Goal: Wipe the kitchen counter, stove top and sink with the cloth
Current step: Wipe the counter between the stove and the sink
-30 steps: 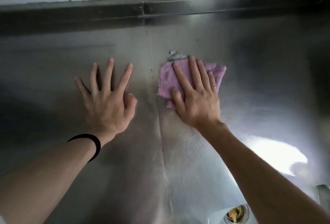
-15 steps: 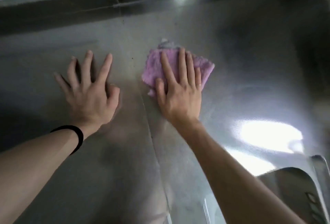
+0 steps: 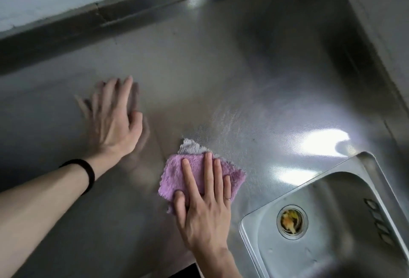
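A fluffy purple cloth (image 3: 174, 176) with a grey underside lies flat on the stainless steel counter (image 3: 221, 83). My right hand (image 3: 205, 207) presses down on it, fingers stretched over its right half, a ring on one finger. To its left, my left hand (image 3: 112, 120) rests flat on the bare metal with the fingers apart and nothing in it; a black band sits on that wrist. The steel sink (image 3: 327, 218) lies at the lower right, just right of my right hand, with food scraps in its drain (image 3: 291, 222).
A raised steel lip (image 3: 137, 12) runs along the back of the counter under a pale wall. Another wall borders the counter on the far right. A bright light glare (image 3: 323, 142) lies on the metal behind the sink. The counter's front edge is at the bottom.
My right hand has dragged the cloth back toward me, away from the rear lip. The view has swung right and down, bringing the sink basin into sight. My left hand stays flat.
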